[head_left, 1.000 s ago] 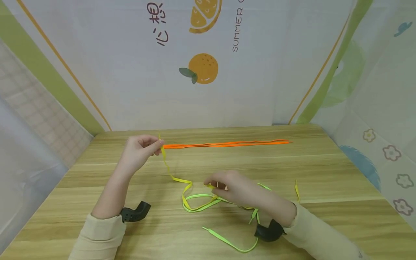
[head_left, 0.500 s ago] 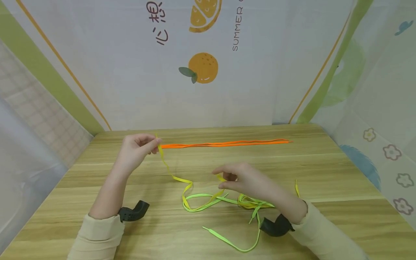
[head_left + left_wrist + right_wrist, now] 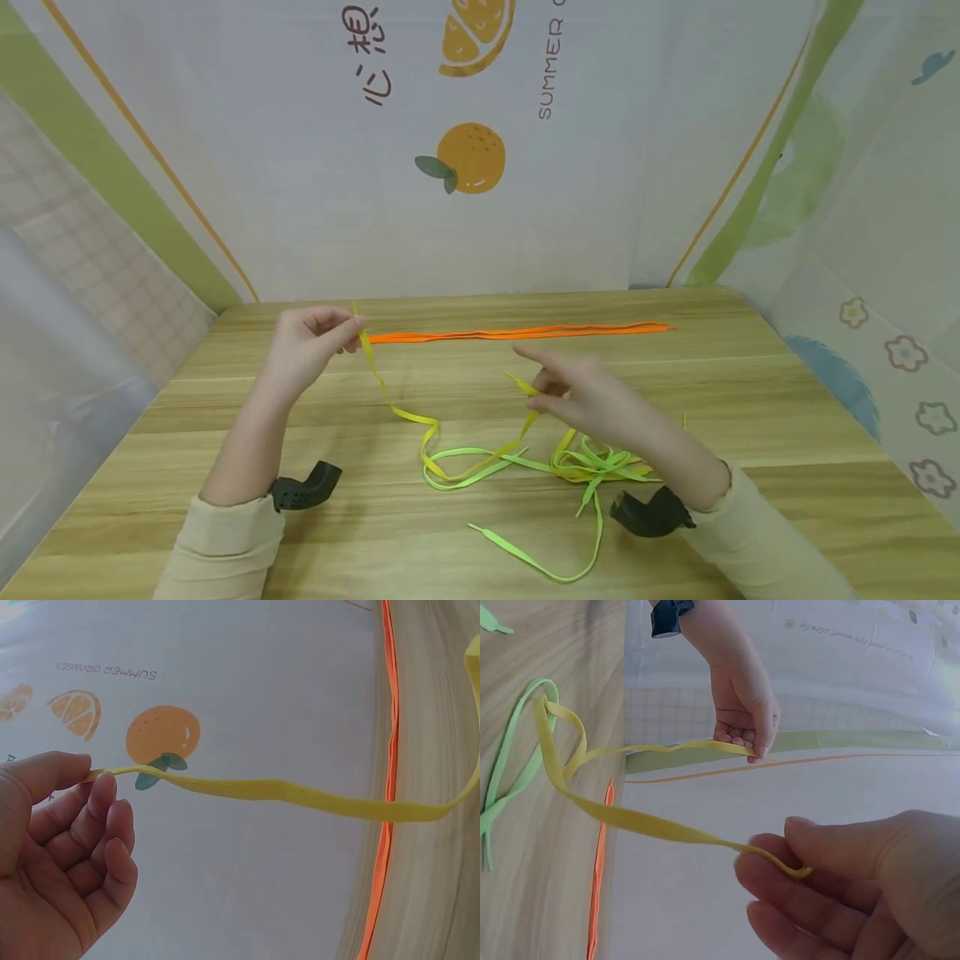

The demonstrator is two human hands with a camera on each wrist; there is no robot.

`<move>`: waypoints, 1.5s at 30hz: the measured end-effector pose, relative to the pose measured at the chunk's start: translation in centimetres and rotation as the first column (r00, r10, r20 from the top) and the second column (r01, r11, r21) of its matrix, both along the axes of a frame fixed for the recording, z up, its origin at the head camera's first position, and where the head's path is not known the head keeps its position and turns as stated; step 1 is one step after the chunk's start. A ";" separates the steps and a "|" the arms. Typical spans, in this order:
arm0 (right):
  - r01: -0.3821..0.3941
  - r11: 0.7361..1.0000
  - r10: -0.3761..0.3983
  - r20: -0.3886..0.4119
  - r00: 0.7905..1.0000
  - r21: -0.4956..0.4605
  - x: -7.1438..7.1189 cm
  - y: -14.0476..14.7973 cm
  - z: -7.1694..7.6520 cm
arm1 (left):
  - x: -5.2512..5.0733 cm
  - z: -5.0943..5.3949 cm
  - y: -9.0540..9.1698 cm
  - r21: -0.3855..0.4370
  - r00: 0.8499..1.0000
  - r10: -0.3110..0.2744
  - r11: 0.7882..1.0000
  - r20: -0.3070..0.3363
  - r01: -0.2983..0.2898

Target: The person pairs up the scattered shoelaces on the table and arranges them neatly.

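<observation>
A yellow shoelace [image 3: 641,823] is strung between both hands, dipping in the middle to the counter [image 3: 375,533], where it crosses a loop of green shoelace [image 3: 507,547]. Behind that loop there's a yellow-and-green tangle, partly hidden by the right forearm, and which strand runs where is hard to make out; a yellow tip pokes out beyond the arm, and whose end it is I can't tell. Up at the back, the orange shoelace [image 3: 420,337] lies nearly straight, its left end covered by the left hand. The right wrist view cuts the right hand off at its edge. Wood grain shows between the orange line and the tangle, and the counter's far edge meets a printed cloth [image 3: 337,208]. Now the fingers: the left hand [image 3: 300,346] pinches one end of the yellow lace, thumb against index, others curled; the right hand [image 3: 588,396] grips near the other end, thumb against fingers, index stretched forward.
</observation>
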State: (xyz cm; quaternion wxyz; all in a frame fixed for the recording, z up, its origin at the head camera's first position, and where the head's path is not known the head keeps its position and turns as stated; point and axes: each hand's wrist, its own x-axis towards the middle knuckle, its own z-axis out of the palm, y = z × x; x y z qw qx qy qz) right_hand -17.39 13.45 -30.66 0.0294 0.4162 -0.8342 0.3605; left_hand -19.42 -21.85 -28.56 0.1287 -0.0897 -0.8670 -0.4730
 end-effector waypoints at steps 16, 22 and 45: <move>0.159 0.978 -0.162 -0.015 0.987 -0.136 -0.1 1.6 1.3 | 0.3 0.6 -0.7 0.026 0.999 0.017 1.000 -0.047 -0.015; 0.162 0.943 -0.185 -0.055 0.981 -0.290 -0.5 2.7 2.0 | 0.3 0.7 -1.0 0.050 0.997 0.022 0.999 -0.067 -0.019; 0.512 0.621 -0.578 0.095 0.811 -0.593 -2.2 8.1 4.4 | 0.0 0.9 -2.4 0.520 0.984 0.135 0.852 -0.112 -0.058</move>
